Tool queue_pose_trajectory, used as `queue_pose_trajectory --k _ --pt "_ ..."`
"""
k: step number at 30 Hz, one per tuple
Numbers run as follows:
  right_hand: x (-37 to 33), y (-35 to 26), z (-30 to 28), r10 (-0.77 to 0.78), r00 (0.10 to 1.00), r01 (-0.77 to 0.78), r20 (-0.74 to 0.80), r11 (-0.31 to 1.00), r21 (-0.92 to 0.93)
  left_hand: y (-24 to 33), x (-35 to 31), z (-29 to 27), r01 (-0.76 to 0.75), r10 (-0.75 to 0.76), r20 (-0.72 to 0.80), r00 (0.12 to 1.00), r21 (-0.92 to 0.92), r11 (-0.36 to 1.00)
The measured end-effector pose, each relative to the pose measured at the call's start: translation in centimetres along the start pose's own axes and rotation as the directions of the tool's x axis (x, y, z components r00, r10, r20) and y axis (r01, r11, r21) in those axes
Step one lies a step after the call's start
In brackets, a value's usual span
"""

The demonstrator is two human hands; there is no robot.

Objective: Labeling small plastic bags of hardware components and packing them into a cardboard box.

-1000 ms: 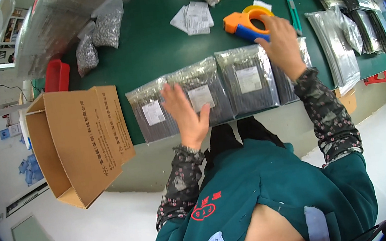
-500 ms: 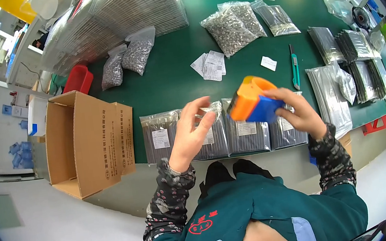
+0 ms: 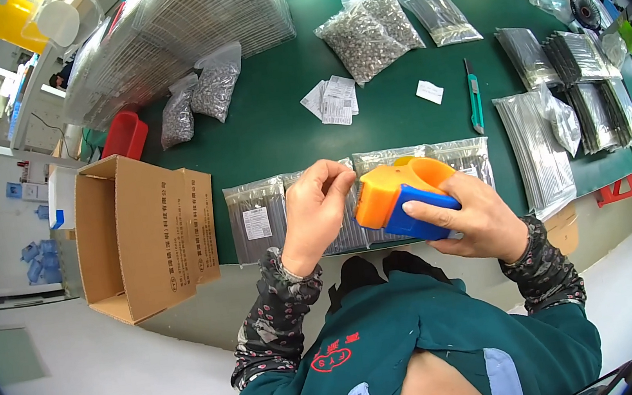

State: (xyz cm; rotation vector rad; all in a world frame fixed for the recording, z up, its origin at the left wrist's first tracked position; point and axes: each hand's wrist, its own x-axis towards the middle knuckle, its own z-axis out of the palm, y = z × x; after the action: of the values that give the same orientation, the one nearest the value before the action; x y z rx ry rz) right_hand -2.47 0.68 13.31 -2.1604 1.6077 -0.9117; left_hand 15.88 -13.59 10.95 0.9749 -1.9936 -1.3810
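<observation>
Your right grip (image 3: pixel 484 215) clasps the orange-and-blue tape dispenser (image 3: pixel 401 193); your left grip (image 3: pixel 313 212), pinched together, contents unclear, sits near its toothed edge (image 3: pixel 361 195), so a slip could nick you.

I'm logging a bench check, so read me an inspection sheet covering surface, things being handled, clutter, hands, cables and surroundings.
Surface: green tabletop, light reflecting off its far part.
Things handled: orange-and-blue tape dispenser, raised over a row of labelled clear bags at the near edge.
Clutter: printed slips, a green cutter, bags of small silvery parts, bagged stacks at right.
Hands: right hand grips the dispenser; left hand is pinched near its front end, whether on anything is unclear.
Cables: one thin dark cable, far left.
Surroundings: open cardboard carton at left; small dark fan at right.
</observation>
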Motion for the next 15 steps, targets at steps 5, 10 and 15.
queue_pose_trajectory --k 5,10,15 --pt "-0.5 0.1 -0.7 0.108 0.994 -0.103 -0.026 0.983 0.151 -1.3 -0.1 0.1 0.034 -0.048 -0.114 0.992 -0.121 0.992" --pt "-1.8 0.6 -1.0 0.001 0.999 0.006 0.049 0.987 -0.158 -2.4 0.2 -1.8 0.122 -0.133 -0.109 0.985 -0.105 0.987" --pt "-1.9 1.8 -1.0 0.266 0.964 -0.249 -0.003 0.905 0.345 -2.8 0.4 -2.0 0.123 -0.141 -0.113 0.983 -0.153 0.981"
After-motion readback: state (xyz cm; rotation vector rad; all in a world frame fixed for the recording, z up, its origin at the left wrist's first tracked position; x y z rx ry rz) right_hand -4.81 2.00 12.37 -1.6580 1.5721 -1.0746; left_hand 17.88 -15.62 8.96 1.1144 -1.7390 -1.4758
